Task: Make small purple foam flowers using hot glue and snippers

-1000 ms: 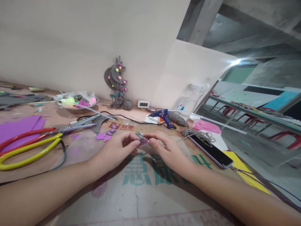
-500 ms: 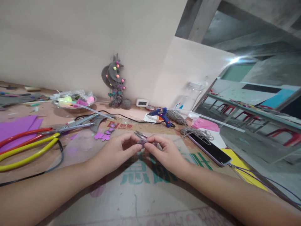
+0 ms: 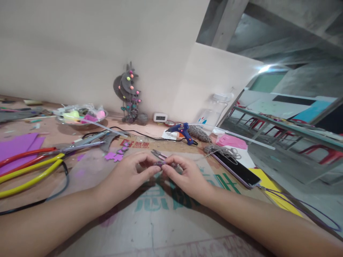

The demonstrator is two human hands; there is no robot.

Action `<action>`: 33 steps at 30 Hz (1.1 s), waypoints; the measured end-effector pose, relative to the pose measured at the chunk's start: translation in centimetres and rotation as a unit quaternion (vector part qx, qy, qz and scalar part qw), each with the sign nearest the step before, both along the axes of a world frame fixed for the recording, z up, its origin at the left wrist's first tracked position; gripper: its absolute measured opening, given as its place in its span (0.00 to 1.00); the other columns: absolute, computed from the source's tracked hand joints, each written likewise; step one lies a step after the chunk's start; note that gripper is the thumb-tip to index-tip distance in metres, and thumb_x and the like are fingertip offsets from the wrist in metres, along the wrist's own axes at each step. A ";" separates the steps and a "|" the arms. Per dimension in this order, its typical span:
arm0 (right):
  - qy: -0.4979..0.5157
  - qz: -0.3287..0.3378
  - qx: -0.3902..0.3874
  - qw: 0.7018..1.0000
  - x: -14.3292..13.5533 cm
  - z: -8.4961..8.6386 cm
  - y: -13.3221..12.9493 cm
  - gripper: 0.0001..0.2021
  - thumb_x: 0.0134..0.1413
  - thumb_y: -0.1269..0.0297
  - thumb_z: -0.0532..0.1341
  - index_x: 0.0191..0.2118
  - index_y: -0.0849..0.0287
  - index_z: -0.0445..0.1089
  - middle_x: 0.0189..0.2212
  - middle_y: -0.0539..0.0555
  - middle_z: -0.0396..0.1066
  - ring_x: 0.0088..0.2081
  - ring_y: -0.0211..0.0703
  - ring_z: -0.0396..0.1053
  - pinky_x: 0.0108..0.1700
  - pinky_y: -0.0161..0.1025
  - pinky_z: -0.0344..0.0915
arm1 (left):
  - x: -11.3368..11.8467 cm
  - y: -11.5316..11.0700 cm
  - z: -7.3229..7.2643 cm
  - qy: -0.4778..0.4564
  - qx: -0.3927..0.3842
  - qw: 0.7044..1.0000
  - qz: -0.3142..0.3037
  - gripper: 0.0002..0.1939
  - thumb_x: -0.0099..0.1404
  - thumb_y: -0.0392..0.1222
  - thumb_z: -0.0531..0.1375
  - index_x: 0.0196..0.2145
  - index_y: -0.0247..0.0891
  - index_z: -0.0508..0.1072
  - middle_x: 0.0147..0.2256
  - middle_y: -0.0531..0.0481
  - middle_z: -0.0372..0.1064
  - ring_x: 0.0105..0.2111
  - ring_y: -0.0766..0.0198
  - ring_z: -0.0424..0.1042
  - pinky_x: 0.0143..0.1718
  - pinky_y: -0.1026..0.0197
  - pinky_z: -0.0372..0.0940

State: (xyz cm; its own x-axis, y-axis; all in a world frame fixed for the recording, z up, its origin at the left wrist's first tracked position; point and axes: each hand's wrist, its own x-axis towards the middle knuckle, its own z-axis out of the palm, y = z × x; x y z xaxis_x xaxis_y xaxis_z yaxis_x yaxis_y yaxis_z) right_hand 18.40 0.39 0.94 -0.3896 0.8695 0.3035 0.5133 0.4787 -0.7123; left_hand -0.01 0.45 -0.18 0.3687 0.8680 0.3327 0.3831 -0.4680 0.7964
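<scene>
Both hands meet over the cardboard sheet [image 3: 160,228]. My left hand [image 3: 131,175] pinches one side of a small purple-grey piece [image 3: 160,164], thumb and fingertips together. The other side is between the thumb and fingers of my right hand [image 3: 187,176]. Part of the piece is hidden by fingertips, and its exact shape is too small to tell. A pointed metal tool [image 3: 158,154] shows just beyond the fingers; its rear is hidden. Grey yarn [image 3: 227,153] lies across a phone [image 3: 237,170] at the right, a strand leading toward my right hand.
Red-handled scissors [image 3: 29,155] and yellow-handled scissors [image 3: 34,175] lie left, near purple sheets [image 3: 21,150]. Behind are a bowl [image 3: 80,124], a hanging moon ornament [image 3: 128,89], a small clock [image 3: 160,117], a blue glue gun [image 3: 183,132] and a clear bottle [image 3: 214,109].
The whole view has shifted slightly, so most items appear a little further left. Both hands keep their pinch, and the small piece looks slightly turned between the fingertips.
</scene>
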 end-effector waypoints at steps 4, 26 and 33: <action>-0.001 0.003 0.003 1.000 -0.1 -0.2 0.1 0.08 0.54 0.62 0.56 0.28 0.60 0.66 0.24 0.48 0.67 0.26 0.34 0.63 0.30 0.31 0.61 | 0.0 -0.1 -0.2 -0.011 0.001 0.999 0.034 0.10 0.60 0.47 0.57 0.37 0.41 0.68 0.34 0.52 0.68 0.35 0.63 0.67 0.37 0.61 0.62; -0.012 0.005 0.014 1.000 -0.2 -0.2 0.1 0.08 0.53 0.62 0.56 0.28 0.59 0.67 0.24 0.49 0.68 0.26 0.34 0.64 0.30 0.32 0.62 | -0.3 -0.2 -0.1 0.037 0.100 0.994 0.029 0.06 0.63 0.37 0.51 0.31 0.41 0.68 0.33 0.52 0.66 0.37 0.62 0.65 0.40 0.60 0.59; 0.021 -0.022 -0.072 0.997 -0.2 -0.1 0.3 0.09 0.54 0.61 0.56 0.29 0.60 0.67 0.23 0.49 0.69 0.27 0.36 0.67 0.31 0.33 0.63 | -0.6 0.8 -0.5 -0.078 0.041 0.989 0.122 0.08 0.66 0.42 0.46 0.31 0.40 0.61 0.29 0.54 0.60 0.32 0.65 0.63 0.36 0.63 0.59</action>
State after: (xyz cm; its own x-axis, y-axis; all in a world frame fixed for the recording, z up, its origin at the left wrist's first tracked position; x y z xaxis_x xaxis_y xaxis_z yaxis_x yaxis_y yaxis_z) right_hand 18.16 0.70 0.84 -0.3392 0.9216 0.1888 0.5009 0.3468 -0.7930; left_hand -0.57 1.21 -0.67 0.0894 0.8928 0.4415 0.3681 -0.4415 0.8183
